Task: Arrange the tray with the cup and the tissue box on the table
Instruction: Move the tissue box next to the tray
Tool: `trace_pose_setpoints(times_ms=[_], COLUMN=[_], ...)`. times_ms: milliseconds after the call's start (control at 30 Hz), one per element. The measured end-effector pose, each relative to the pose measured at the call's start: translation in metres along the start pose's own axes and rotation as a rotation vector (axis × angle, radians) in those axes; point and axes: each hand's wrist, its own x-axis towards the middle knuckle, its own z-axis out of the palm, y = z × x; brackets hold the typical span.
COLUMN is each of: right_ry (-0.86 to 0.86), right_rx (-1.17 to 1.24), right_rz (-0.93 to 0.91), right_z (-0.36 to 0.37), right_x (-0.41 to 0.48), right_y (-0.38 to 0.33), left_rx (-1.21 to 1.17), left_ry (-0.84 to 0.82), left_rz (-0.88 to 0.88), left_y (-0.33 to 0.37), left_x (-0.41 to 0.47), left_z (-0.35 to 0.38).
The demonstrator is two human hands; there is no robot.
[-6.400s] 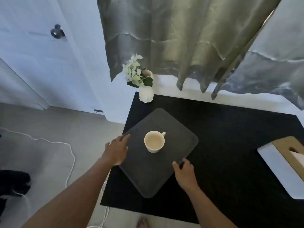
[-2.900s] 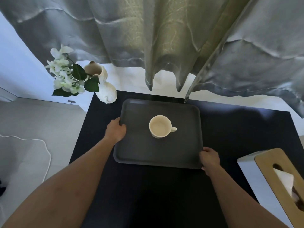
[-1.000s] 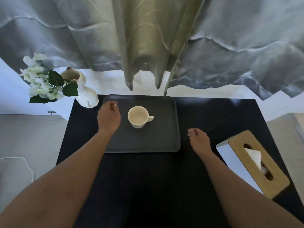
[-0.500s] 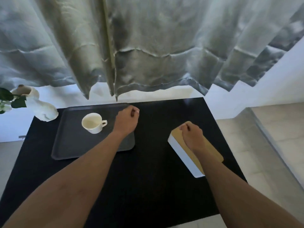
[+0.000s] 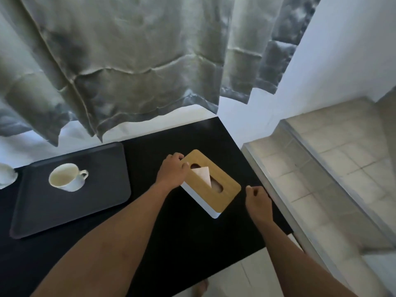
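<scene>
One box (image 5: pixel 211 182) lies right of the one tray (image 5: pixel 64 209), which carries one cup (image 5: pixel 65 177). Left hand (image 5: pixel 172 171) curls over the box's far-left corner; right hand (image 5: pixel 258 202), loosely curled and empty, hovers just right of the box.

The tissue box (image 5: pixel 211 185) under the left hand (image 5: pixel 172 171) has a smooth wooden lid. Beside it, the tray (image 5: pixel 70 209) looks matt; the cup (image 5: pixel 65 177) glossy.
</scene>
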Motion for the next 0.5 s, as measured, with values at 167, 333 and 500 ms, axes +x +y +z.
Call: trace_pose_setpoints(times_ms=[167, 333, 500], right_ry=[-0.209, -0.354, -0.439], right_rx=[0.103, 0.229, 0.378], right_rz=[0.326, 0.488, 0.548], right_z=[0.016, 0.033, 0.039], right_x=[-0.001, -0.003, -0.002], right_y=[0.026, 0.029, 0.03], left_rx=[0.085, 0.066, 0.01], left_ry=[-0.033, -0.052, -0.092], left_rz=[-0.074, -0.128, -0.206], left_y=[-0.001, -0.005, -0.012], left_x=[0.004, 0.013, 0.026], left_z=[0.015, 0.024, 0.028])
